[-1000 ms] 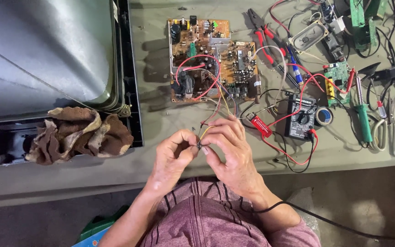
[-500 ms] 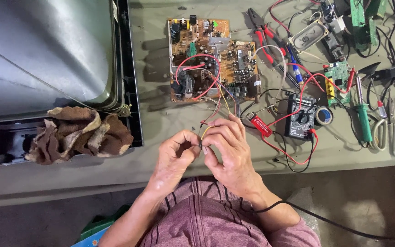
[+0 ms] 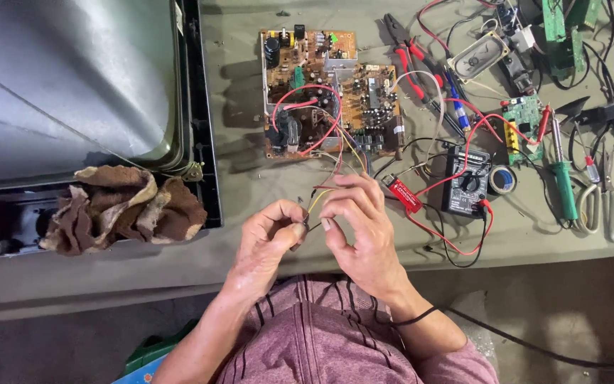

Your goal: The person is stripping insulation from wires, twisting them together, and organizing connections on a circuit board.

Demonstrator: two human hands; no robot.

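Still same spot vs 0.5 s ago: left hand (image 3: 268, 238) & right hand (image 3: 360, 227) fingers pinched shut on thin wires (image 3: 319, 199) from circuit board (image 3: 328, 92), above table (image 3: 250, 185) edge; barely moved.

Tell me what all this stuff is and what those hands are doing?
The picture comes from a camera on a person's head, looking down at their own two hands. The left hand and right hand meet over a green table, pinching thin coloured wires that run up to a brown circuit board. To the right lie a black meter with red leads, red pliers, a green-handled iron and scissors. To the left sits an old grey TV screen, with a brown rag on its frame.
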